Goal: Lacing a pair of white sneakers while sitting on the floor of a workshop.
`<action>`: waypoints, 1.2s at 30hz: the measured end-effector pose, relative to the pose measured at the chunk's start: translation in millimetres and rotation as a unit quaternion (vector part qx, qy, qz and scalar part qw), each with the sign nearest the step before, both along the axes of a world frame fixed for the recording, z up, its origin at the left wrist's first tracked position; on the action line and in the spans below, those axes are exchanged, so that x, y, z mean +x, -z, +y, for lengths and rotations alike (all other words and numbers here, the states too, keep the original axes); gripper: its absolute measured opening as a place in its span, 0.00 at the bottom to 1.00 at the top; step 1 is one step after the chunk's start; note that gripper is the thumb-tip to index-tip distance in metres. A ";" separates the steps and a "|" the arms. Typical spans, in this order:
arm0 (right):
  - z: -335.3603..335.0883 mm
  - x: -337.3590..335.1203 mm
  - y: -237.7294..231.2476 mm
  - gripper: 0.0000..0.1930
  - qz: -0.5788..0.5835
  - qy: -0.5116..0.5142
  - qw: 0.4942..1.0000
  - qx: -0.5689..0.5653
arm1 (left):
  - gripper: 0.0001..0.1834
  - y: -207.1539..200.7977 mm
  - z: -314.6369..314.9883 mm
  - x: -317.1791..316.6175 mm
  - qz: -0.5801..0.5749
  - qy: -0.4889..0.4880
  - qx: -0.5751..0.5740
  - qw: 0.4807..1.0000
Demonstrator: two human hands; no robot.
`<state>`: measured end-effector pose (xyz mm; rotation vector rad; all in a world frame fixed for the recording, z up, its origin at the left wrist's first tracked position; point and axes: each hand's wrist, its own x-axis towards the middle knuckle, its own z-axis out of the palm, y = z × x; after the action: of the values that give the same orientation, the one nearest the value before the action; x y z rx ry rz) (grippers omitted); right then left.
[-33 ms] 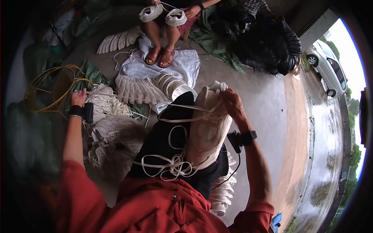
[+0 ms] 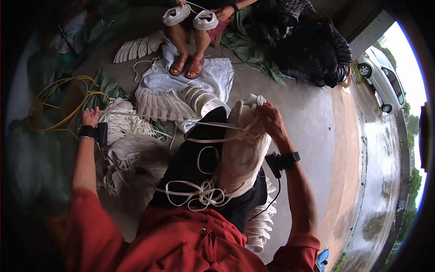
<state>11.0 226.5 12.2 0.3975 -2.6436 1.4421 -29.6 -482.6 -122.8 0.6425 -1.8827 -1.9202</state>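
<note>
A white shoe upper (image 2: 242, 158) lies across my dark-trousered lap, loose lace strands over it. My left hand (image 2: 90, 118), reaching far out to the left, is closed on a white shoelace (image 2: 149, 116) that stretches nearly straight toward the shoe. At the shoe's far end, my right hand (image 2: 270, 120) is closed with lace strands running into its fingers; its palm side is hidden. More lace hangs in loops (image 2: 206, 192) on my lap near the shirt.
White laces (image 2: 120, 120) lie heaped at the left, with shoe uppers (image 2: 131, 152) nearer me. Nested white uppers (image 2: 163, 104) lie on a white sheet (image 2: 217, 81). Opposite, another person's hand (image 2: 223, 12) is at a white shoe (image 2: 205, 20). A yellow hoop frame (image 2: 45, 104) stands left.
My left hand has shifted slightly down and to the left with the shoelace. My right hand and the shoe upper look almost unmoved.
</note>
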 end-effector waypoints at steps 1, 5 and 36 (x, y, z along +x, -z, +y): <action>-2.1 -0.6 -2.1 0.06 0.000 -0.009 1.000 -0.001 | 0.15 -1.4 4.6 9.8 0.077 -0.117 0.374 0.917; -7.8 3.0 -13.8 0.11 -0.074 0.002 0.995 -0.062 | 0.08 -26.8 188.3 35.9 -0.010 0.185 0.082 0.979; 128.2 118.8 -34.9 0.14 -0.089 0.246 0.902 -0.343 | 0.09 -103.2 443.9 59.4 0.059 0.357 -0.106 0.926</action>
<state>129.8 354.7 47.1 -0.4540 -1.9120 2.1045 29.9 -38.6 -19.6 -0.2761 -2.4054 -2.0217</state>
